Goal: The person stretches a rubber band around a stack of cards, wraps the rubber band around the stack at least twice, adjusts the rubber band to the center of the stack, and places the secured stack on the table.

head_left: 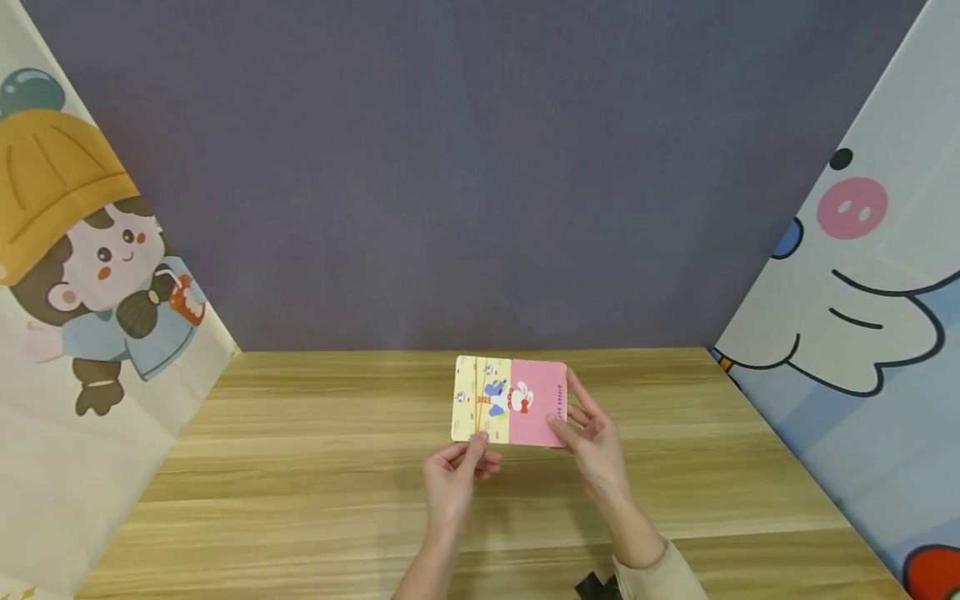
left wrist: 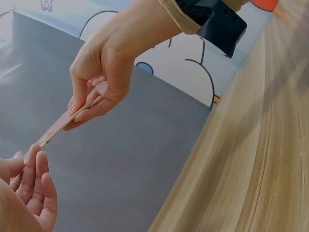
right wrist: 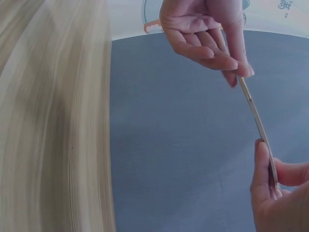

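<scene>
A small thin notebook (head_left: 534, 417), pink on the right half and yellow on the left, is held up over the table with its cartoon cover facing me. A thin yellowish elastic band (head_left: 476, 392) runs from top to bottom across the yellow half. My right hand (head_left: 596, 446) grips the pink end, thumb on the front and fingers behind. At the lower edge of the yellow half, my left hand (head_left: 453, 475) pinches with thumb and fingers right where the band meets the edge. Edge-on in the right wrist view, the notebook (right wrist: 257, 116) spans between both hands.
Beneath the hands lies a wood-grain table (head_left: 300, 475). A dark grey panel (head_left: 465, 167) rises at its back edge. Cartoon-printed panels stand at the left (head_left: 45, 433) and right (head_left: 900, 333). A black strap (left wrist: 217, 24) sits around the right wrist.
</scene>
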Available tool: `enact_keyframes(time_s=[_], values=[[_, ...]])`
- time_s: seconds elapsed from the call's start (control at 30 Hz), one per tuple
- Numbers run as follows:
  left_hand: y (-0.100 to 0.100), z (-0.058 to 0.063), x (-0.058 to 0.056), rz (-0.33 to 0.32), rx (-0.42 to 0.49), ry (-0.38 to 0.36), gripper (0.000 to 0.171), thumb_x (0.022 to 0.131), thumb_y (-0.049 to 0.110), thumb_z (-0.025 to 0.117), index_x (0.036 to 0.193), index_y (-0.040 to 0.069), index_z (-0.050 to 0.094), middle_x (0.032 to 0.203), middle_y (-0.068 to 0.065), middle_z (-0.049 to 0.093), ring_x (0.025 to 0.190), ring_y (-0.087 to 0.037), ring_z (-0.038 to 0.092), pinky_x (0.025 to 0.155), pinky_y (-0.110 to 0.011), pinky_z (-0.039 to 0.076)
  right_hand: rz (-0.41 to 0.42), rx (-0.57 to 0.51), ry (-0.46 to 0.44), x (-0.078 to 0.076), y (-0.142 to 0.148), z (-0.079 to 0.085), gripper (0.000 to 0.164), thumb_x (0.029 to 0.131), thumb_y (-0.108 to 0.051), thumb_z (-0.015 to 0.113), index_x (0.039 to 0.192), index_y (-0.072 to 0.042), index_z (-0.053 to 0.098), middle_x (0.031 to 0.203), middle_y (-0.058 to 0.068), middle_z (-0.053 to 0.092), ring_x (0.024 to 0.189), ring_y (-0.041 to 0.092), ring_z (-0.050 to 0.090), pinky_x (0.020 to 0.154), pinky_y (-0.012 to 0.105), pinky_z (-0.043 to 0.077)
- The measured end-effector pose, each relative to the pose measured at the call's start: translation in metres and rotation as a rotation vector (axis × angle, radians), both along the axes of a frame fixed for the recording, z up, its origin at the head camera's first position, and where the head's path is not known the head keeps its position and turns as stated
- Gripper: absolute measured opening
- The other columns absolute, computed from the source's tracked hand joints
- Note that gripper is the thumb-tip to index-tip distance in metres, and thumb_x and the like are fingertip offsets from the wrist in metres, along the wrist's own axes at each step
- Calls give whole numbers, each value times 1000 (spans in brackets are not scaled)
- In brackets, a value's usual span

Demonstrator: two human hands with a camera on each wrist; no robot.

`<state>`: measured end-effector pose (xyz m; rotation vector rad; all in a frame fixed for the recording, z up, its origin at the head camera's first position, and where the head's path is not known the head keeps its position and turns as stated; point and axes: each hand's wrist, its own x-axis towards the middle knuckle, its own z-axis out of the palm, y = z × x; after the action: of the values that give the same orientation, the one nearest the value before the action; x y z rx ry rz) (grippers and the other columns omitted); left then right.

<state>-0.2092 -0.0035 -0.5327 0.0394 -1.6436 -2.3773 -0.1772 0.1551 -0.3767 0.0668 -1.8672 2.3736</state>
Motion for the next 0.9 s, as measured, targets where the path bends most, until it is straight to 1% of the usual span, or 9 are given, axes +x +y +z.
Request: enact_keyframes(time_s=[0.1, 0.27, 0.37, 0.43, 0.53, 0.63, 0.83, 0.9], values=[[-2, 0, 0, 16, 2, 10, 27, 81, 33, 64, 84, 6, 68, 72, -15, 65, 59, -34, 61, 50, -39, 52, -5, 2, -8, -1, 0, -1, 66, 81, 15, 51, 137, -15, 33, 102, 16, 61, 78, 23, 63, 65, 33, 53], [-5, -2, 2, 82, 41, 35, 25, 82, 31, 63, 87, 7, 69, 75, -16, 65, 57, -35, 60, 47, -37, 51, -12, -19, -8, -1, 0, -2, 65, 82, 14, 50, 137, -15, 33, 95, 6, 64, 79, 21, 63, 65, 33, 53], [-4, -3, 2, 91, 52, 50, 24, 81, 29, 64, 88, 7, 69, 75, -17, 65, 58, -35, 60, 47, -37, 51, -26, -18, -2, -1, -1, -3, 65, 81, 14, 51, 137, -15, 34, 94, 6, 64, 78, 21, 63, 65, 33, 53], [-2, -2, 3, 73, 51, 53, 23, 80, 28, 65, 88, 7, 69, 76, -17, 65, 58, -35, 61, 48, -39, 51, -42, -9, 4, -1, -2, -4, 65, 81, 15, 51, 136, -15, 35, 94, 8, 64, 78, 20, 63, 65, 32, 53], [3, -1, 4, 10, 43, 45, 24, 80, 28, 65, 88, 6, 69, 76, -16, 65, 61, -35, 62, 52, -41, 52, -37, 4, 18, 0, -6, -5, 65, 80, 15, 52, 136, -13, 35, 98, 12, 63, 79, 21, 63, 65, 33, 53], [8, 0, 6, -36, 39, 25, 25, 80, 29, 65, 89, 6, 68, 77, -16, 66, 63, -35, 62, 55, -43, 53, -24, 3, 21, 2, -10, -5, 66, 79, 15, 53, 136, -13, 34, 101, 16, 62, 80, 21, 63, 66, 34, 53], [9, 0, 5, -38, 23, 4, 25, 79, 31, 66, 88, 7, 69, 78, -15, 66, 64, -34, 62, 55, -42, 53, -37, -23, -24, 0, -10, -5, 65, 81, 12, 54, 136, -16, 35, 100, 14, 62, 79, 21, 63, 66, 33, 53], [7, 0, 4, -30, 22, 1, 25, 79, 31, 65, 88, 8, 68, 78, -15, 65, 64, -34, 62, 55, -42, 53, -40, -16, -21, -1, -9, -7, 65, 81, 12, 54, 136, -16, 35, 100, 14, 62, 79, 21, 63, 66, 33, 53]])
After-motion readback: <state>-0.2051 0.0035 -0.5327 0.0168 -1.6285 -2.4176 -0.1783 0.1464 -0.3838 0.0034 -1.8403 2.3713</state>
